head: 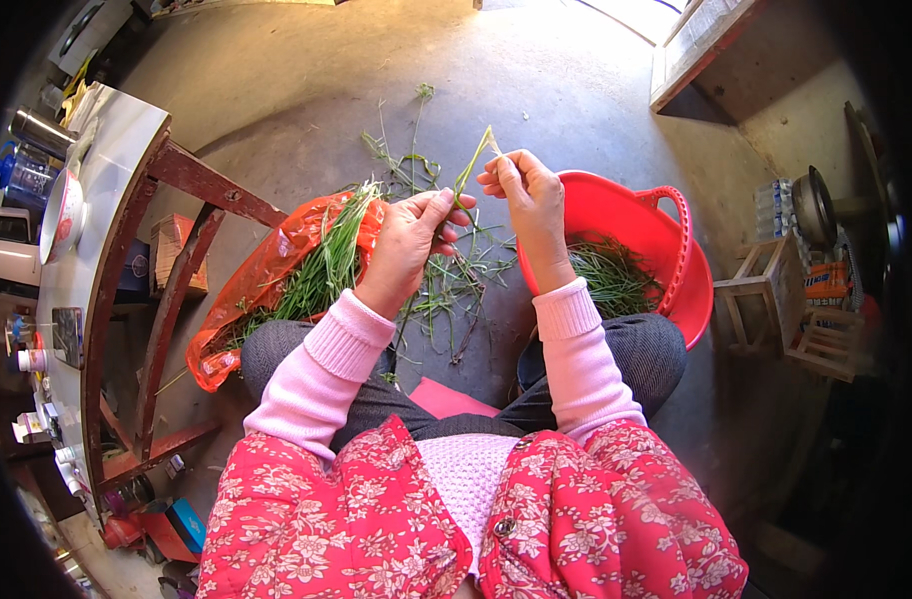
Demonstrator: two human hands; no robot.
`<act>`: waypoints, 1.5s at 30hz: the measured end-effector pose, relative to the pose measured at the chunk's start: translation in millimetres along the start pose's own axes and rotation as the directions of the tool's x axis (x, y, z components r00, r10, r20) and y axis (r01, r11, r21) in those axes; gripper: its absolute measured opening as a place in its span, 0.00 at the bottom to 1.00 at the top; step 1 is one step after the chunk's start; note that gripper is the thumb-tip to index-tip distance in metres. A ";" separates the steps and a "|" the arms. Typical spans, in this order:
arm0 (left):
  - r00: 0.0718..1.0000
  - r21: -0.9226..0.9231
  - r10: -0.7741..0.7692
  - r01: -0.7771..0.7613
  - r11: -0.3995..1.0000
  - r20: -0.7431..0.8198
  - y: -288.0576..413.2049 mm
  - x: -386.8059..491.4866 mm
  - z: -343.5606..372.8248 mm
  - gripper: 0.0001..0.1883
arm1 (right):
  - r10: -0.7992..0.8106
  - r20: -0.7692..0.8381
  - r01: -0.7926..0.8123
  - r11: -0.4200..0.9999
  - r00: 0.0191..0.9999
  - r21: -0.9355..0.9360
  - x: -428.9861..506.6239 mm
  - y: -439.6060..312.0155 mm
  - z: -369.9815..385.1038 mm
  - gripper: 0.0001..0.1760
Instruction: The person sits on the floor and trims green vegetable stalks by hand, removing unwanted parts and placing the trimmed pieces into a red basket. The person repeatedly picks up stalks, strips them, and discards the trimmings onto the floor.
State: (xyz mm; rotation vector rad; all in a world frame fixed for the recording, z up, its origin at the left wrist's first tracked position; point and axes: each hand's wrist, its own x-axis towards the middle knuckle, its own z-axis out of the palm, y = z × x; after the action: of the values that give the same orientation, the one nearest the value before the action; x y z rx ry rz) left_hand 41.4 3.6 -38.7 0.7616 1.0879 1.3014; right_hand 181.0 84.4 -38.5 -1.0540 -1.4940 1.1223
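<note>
Between my hands, a thin green stalk (472, 157) stands bent at a pale tip. My left hand (418, 224) pinches its green part between thumb and fingers. With thumb and forefinger my right hand (525, 183) grips the whitish end (493, 144). Beside my left wrist, an orange plastic bag (254, 258) lies spread with a bunch of long green stalks (329, 254) in it. The red plastic basket (699, 292) at my right knee holds more thin green stalks (609, 273). Loose stalks and trimmings (456, 288) are scattered on the floor below my hands.
At left stands a table (127, 142) with dark red wooden legs, bearing a bowl (61, 216), a phone (67, 337) and a jug (29, 172). A cardboard box (179, 251) sits beneath it. Small wooden stools (759, 292) stand at right. More trimmings (411, 161) lie ahead on the concrete floor (299, 97).
</note>
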 end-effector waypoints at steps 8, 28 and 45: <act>0.995 -0.104 0.043 -0.053 0.993 -0.094 -6.1 3.0 2.4 0.13 | -0.020 0.080 0.014 0.997 0.997 0.072 -1.4 6.0 4.3 0.09; 0.972 -0.124 -0.071 0.100 0.987 0.222 5.9 2.7 -3.6 0.13 | 0.065 0.269 -0.170 0.905 0.961 0.389 -5.3 -3.7 10.9 0.09; 0.947 -0.161 -0.181 0.228 0.960 0.264 6.0 4.5 -9.1 0.13 | -0.035 0.322 -0.076 0.943 0.946 0.325 0.1 6.5 -7.2 0.16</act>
State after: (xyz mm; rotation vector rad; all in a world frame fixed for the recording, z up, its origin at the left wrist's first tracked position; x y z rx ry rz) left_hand 30.5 7.7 -37.2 0.6291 0.8064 1.0825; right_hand 188.6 86.8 -43.9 -0.6728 -1.4726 1.5595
